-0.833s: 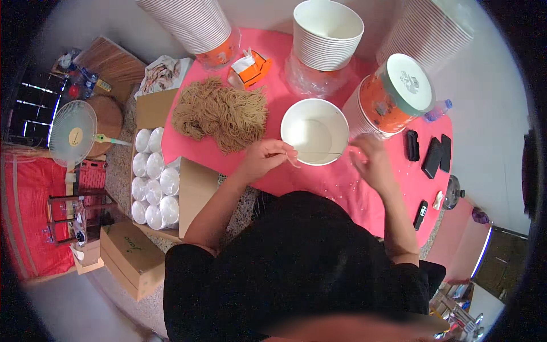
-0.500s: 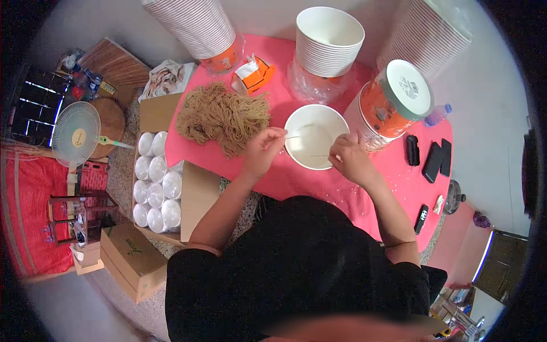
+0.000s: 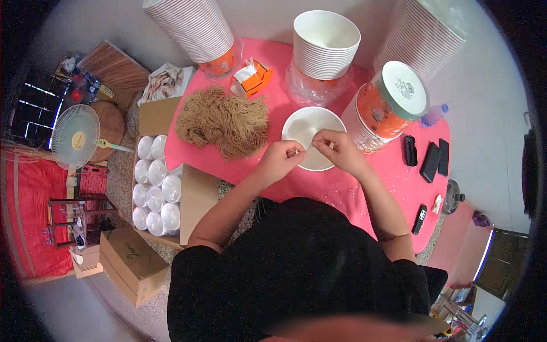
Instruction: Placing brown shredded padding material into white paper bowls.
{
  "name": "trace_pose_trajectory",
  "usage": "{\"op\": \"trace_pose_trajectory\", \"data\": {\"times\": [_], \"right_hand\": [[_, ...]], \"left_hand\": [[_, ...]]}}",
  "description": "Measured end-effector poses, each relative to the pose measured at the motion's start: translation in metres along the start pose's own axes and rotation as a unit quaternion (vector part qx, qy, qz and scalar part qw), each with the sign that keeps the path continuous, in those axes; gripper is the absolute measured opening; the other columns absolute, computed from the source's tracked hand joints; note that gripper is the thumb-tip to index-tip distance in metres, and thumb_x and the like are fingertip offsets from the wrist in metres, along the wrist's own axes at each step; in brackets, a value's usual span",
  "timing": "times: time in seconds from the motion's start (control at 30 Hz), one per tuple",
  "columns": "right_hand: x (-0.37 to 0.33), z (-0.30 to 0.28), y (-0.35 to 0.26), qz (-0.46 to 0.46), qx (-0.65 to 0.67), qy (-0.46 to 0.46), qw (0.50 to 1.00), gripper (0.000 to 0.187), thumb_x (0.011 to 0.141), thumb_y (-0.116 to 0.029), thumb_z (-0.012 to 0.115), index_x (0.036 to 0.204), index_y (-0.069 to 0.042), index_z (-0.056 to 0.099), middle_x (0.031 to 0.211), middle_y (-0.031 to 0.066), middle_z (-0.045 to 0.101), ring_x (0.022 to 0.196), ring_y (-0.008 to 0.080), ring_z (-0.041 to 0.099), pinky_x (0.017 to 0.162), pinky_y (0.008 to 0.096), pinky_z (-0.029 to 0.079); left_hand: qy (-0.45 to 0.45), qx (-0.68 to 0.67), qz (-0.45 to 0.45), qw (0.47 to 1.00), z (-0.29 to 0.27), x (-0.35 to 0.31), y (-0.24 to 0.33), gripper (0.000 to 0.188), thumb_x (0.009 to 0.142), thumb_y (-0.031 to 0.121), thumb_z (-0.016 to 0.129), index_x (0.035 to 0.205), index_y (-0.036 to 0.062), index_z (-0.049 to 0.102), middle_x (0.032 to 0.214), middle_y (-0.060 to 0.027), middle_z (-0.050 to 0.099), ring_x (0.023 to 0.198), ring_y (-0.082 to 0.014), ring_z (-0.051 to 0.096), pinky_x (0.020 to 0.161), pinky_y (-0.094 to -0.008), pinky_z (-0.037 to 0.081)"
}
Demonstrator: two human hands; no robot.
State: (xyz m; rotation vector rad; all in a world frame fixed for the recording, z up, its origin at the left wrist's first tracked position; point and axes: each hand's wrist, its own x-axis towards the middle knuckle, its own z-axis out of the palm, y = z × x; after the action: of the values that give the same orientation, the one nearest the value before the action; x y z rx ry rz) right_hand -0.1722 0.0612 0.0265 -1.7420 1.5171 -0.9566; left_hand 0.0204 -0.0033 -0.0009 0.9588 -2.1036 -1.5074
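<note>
The near edge of the pink desk (image 3: 325, 185) curves close to the person's black shirt (image 3: 307, 251), and a strip of pink surface shows between this edge and the white tub (image 3: 315, 118). At the right edge, a small black device (image 3: 420, 219) lies; white crumbs are scattered left of it, with wide room for moving the right forearm.

The left hand (image 3: 280, 159) and the right hand (image 3: 337, 149) meet over the near part of the tub. Both have the fingertips pinched narrow, and seem to hold a fine strand (image 3: 309, 148), which is too small to see well. The tub stands upright, its mouth open, near the middle of the desk.

Left of it, a narrow gap apart, a tan stringy bundle (image 3: 222, 122) reaches near the left edge. To the right stands a tub stack with an orange tub (image 3: 379, 108) upside down on top, just beside; so there the room is tight. Farther, an orange packet (image 3: 252, 78) and a white tub stack (image 3: 323, 54) stand toward the far edge.
</note>
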Motion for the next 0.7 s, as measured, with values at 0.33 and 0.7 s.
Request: {"op": "trace_pose_trajectory", "data": {"times": [0.33, 0.7], "right_hand": [[-0.017, 0.014, 0.008, -0.147, -0.142, 0.174, 0.963, 0.017, 0.067, -0.008, 0.071, 0.082, -0.006, 0.063, 0.082, 0.0093, 0.059, 0.078, 0.0256, 0.059, 0.068, 0.036, 0.045], [-0.009, 0.012, 0.005, -0.158, -0.156, 0.13, 0.966, 0.009, 0.07, -0.006, 0.067, 0.076, -0.007, 0.061, 0.081, 0.0069, 0.059, 0.079, 0.025, 0.058, 0.07, 0.0355, 0.042]], "left_hand": [[-0.008, -0.186, -0.028, 0.982, -0.007, 0.002, -0.025, 0.012, 0.085, 0.015, 0.061, 0.088, 0.0028, 0.062, 0.075, 0.004, 0.056, 0.066, -0.0027, 0.048, 0.056, -0.0189, 0.037], [-0.003, -0.196, -0.027, 0.98, -0.009, -0.001, -0.023, 0.011, 0.085, 0.014, 0.061, 0.088, 0.0034, 0.062, 0.072, 0.0047, 0.055, 0.063, -0.0028, 0.046, 0.056, -0.0193, 0.037]]}}
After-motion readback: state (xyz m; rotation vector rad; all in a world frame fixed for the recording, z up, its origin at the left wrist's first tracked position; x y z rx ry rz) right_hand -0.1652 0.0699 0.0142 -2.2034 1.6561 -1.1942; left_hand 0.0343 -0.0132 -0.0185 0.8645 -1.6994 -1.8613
